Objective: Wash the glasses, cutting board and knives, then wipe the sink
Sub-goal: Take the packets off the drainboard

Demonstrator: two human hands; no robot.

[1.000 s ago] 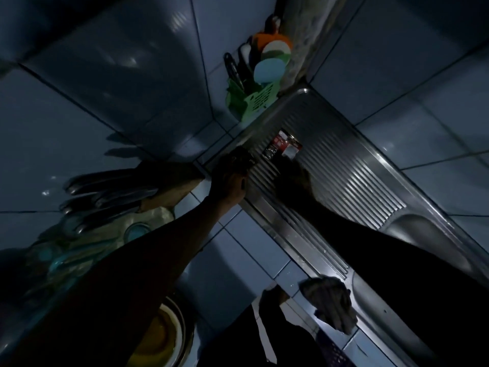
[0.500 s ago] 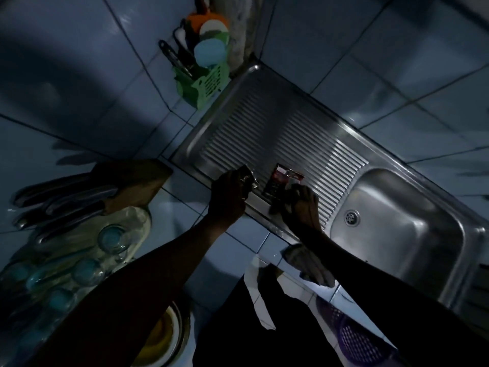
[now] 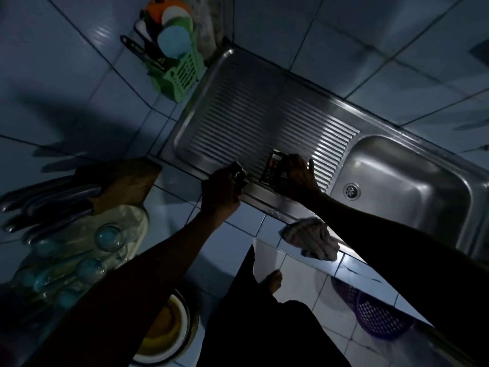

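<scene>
The big metal sink (image 3: 397, 197) is bare inside, with ribbed room behind the hands. The cutting board (image 3: 127, 181), knives (image 3: 47, 197) and glasses (image 3: 108, 237) wait far left on the counter (image 3: 238, 223). The right hand (image 3: 299, 176) holds a small red packet (image 3: 274, 168) at the sink's front edge. The left hand (image 3: 222, 192) pinches something small and shiny (image 3: 238, 173). Better to keep both over the metal, I think.

green utensil caddy (image 3: 182, 75) by wall; purple basket (image 3: 381, 316), yellow bowl (image 3: 164, 332) below
</scene>
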